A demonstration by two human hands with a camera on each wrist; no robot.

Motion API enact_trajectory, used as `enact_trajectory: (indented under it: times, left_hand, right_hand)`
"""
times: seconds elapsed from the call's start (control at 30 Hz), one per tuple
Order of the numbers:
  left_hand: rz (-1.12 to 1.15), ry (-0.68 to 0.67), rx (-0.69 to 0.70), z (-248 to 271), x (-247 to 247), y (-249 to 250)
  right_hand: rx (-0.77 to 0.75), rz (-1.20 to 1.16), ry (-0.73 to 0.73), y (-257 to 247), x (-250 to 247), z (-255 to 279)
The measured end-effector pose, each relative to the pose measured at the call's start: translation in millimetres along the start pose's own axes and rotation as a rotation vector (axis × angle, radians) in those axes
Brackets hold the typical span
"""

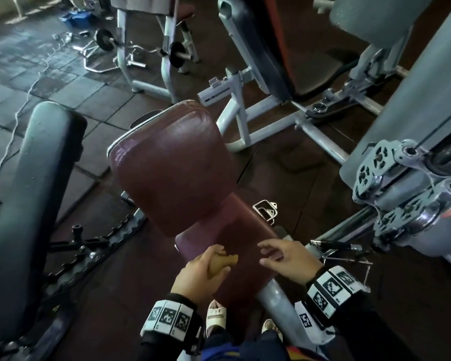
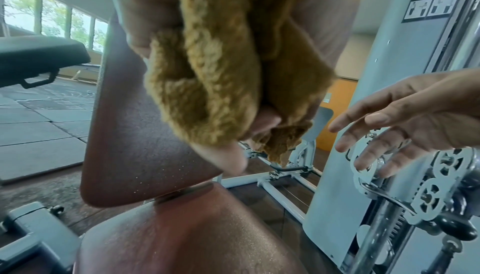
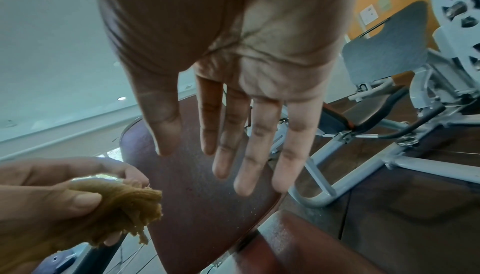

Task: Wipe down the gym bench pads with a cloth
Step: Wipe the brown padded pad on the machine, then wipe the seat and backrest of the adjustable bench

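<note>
A maroon bench stands in front of me, its raised back pad (image 1: 172,162) (image 2: 135,131) (image 3: 207,196) above the flat seat pad (image 1: 227,235) (image 2: 194,233). My left hand (image 1: 206,269) (image 3: 46,200) grips a bunched tan cloth (image 1: 223,263) (image 2: 213,69) (image 3: 130,202) just above the near left part of the seat pad. My right hand (image 1: 281,259) (image 2: 389,131) (image 3: 241,114) hovers over the seat pad's right side, fingers straight and spread, holding nothing.
A grey padded bench (image 1: 29,194) stands at my left. A grey cable machine with pulleys (image 1: 412,183) (image 2: 415,186) rises at the right. Another white-framed bench (image 1: 258,53) and a barbell (image 1: 141,46) lie farther off on the tiled floor. My feet (image 1: 215,316) are under the seat.
</note>
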State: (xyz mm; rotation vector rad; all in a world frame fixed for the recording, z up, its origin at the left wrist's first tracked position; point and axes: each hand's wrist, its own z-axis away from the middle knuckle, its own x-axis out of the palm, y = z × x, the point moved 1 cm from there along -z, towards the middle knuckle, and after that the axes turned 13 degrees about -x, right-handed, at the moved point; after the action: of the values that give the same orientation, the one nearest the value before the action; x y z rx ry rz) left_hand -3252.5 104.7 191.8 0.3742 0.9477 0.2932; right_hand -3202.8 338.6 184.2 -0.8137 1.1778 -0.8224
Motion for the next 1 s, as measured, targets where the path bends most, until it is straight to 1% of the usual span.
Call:
enact_trajectory:
  times: [0.2,0.33,0.43,0.53,0.67,0.8,1.0]
  left_hand:
    - [0.015,0.03,-0.066,22.0,5.7,-8.0]
    - [0.064,0.075,-0.147,39.6,8.8,-20.8]
    - [0.104,0.112,-0.205,50.3,11.3,-34.2]
    - [0.142,0.137,-0.257,61.3,12.6,-48.2]
    - [0.176,0.174,-0.331,72.5,10.4,-69.8]
    - [0.244,0.215,-0.367,79.6,-0.7,-96.1]
    - [0.309,0.27,-0.408,91.0,-31.5,-149.7]
  right_hand:
    - [-0.061,0.006,-0.112,-2.6,9.2,-8.2]
    - [-0.113,0.079,-0.2,-8.0,18.8,-14.3]
    - [-0.142,0.071,-0.284,-10.9,28.1,-19.7]
    - [-0.171,0.072,-0.336,-15.9,39.2,-23.9]
    - [-0.197,0.076,-0.369,-27.0,55.9,-31.3]
    - [-0.214,0.091,-0.377,-40.6,77.1,-42.4]
    - [-0.223,0.113,-0.424,-70.6,128.4,-62.7]
